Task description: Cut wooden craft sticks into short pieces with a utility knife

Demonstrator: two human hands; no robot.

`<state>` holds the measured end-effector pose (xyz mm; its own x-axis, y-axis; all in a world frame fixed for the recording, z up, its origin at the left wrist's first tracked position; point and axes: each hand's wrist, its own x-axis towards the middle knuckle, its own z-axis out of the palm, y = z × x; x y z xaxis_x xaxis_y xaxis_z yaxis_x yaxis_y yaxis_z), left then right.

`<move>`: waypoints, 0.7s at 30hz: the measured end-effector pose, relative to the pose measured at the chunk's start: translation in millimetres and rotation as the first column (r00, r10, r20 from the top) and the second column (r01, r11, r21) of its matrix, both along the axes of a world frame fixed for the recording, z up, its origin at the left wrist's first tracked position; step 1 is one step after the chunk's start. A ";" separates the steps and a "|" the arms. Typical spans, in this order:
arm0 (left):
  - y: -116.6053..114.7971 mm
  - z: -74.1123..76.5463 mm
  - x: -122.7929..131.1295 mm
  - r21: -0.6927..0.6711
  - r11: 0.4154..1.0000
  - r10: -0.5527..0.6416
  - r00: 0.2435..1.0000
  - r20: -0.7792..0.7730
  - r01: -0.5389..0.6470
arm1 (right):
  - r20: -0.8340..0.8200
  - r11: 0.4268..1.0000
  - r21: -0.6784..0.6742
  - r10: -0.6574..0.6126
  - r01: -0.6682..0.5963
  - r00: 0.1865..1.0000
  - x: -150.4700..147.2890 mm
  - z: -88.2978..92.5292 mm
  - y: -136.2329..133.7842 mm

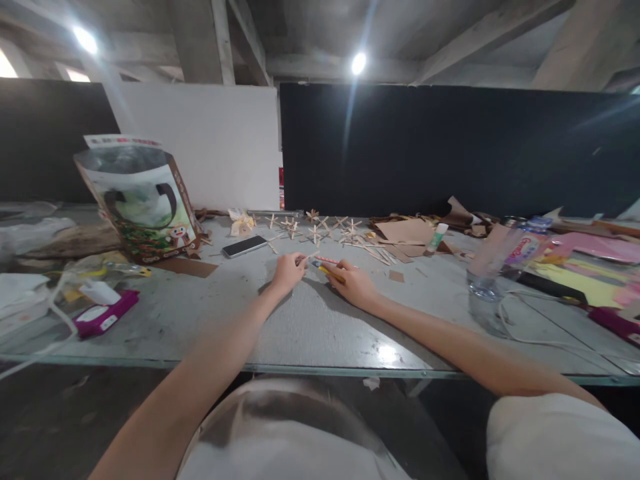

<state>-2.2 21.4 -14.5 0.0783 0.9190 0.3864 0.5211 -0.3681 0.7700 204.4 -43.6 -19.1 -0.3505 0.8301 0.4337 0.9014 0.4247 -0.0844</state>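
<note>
My left hand (289,272) is closed, pinching a thin wooden stick (311,255) that points toward the right. My right hand (354,285) is wrapped round a yellow utility knife (331,272), whose grey tip faces the left hand. Just beyond the knife runs a slim red-and-white stick (326,260); whether the right hand also grips it, I cannot tell. The two hands are close together, low over the grey table (310,333). Behind them lie several small star-shaped pieces made of crossed wooden sticks (316,233).
A phone (245,247) lies left of the sticks, near a large printed bag (143,200). Cardboard pieces (405,233) and a glue stick (438,237) are at the back right. A clear bottle (485,273) and white cable (505,320) stand right; a purple power strip (107,313) sits left.
</note>
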 end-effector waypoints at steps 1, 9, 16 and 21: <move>-0.1 0.2 0.1 -0.004 1.000 0.000 1.000 0.001 0.000 | 0.001 1.000 0.001 -0.001 0.001 1.000 0.0 -0.1 0.0; -2.6 3.6 1.2 -0.033 0.999 0.027 0.999 0.019 -0.026 | -0.013 1.000 -0.016 -0.008 0.007 1.000 -1.0 -0.5 -0.5; -3.5 4.9 1.3 -0.047 0.998 0.047 0.999 0.022 -0.046 | -0.006 1.000 -0.009 -0.004 0.004 1.000 -1.1 -0.6 -0.7; -3.5 5.0 0.5 -0.072 0.997 0.028 0.999 0.030 -0.026 | 0.006 1.000 -0.004 -0.004 0.004 1.000 -0.8 0.5 -2.5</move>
<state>-1.7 17.9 -9.5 0.0419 0.9462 0.3210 0.5054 -0.2972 0.8101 203.6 -46.1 -18.6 -0.3501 0.8330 0.4284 0.9035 0.4210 -0.0802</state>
